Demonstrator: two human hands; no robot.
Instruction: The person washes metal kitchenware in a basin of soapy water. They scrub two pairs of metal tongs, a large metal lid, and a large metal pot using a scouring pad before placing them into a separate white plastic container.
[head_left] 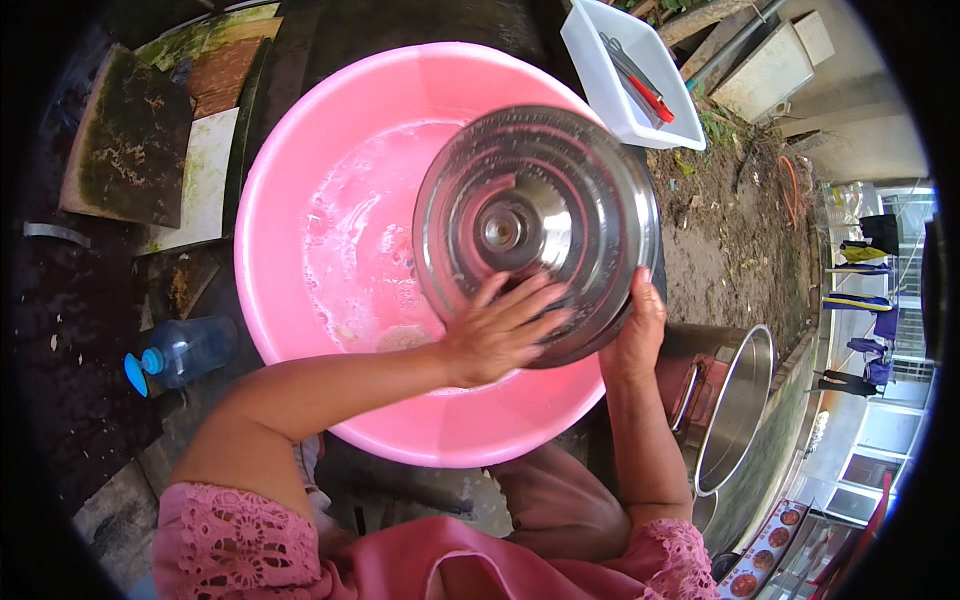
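A round, shiny stainless steel pot lid (598, 205) with concentric rings and a central knob is held tilted over the right part of a large pink tub (270, 170). My right hand (635, 335) grips its near right rim, thumb up along the edge. My left hand (510, 335) lies on the lid's near surface, fingers spread and slightly blurred; nothing shows under the palm. Foamy water (345, 235) covers the tub's bottom. A pale roundish thing (405, 338) lies in it close to my left wrist, its kind unclear.
A white plastic bin (610, 75) holding a red-handled tool (652, 100) stands at the far right. Right of the tub is a big steel pot (735, 410). A clear bottle with a blue pump (195, 352) stands left, below mossy boards (130, 150).
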